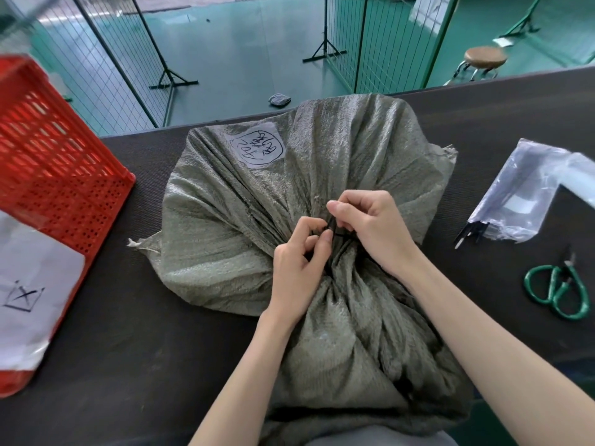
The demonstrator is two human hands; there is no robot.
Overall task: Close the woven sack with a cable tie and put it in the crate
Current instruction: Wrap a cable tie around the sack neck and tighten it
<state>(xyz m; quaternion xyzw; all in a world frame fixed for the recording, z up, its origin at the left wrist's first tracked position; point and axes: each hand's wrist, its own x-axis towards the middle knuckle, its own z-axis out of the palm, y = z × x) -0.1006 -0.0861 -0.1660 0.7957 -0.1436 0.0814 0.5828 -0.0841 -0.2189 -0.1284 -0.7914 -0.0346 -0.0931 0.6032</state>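
Observation:
A grey-green woven sack (257,201) lies on the dark table, its mouth gathered into a bunched neck near the middle. A thin black cable tie (336,235) wraps that neck. My left hand (297,272) pinches one part of the tie from the left. My right hand (370,226) pinches the tie from the right, thumb and forefinger curled on it. The loose sack mouth spreads toward me, over the table's near edge. A red perforated crate (58,175) stands at the left; a white sheet covers part of its side.
A clear plastic bag (528,201) holding black cable ties lies at the right. Green-handled scissors (560,288) rest nearer the right edge. Beyond the table are wire fence panels, a round stool (484,57) and a green floor.

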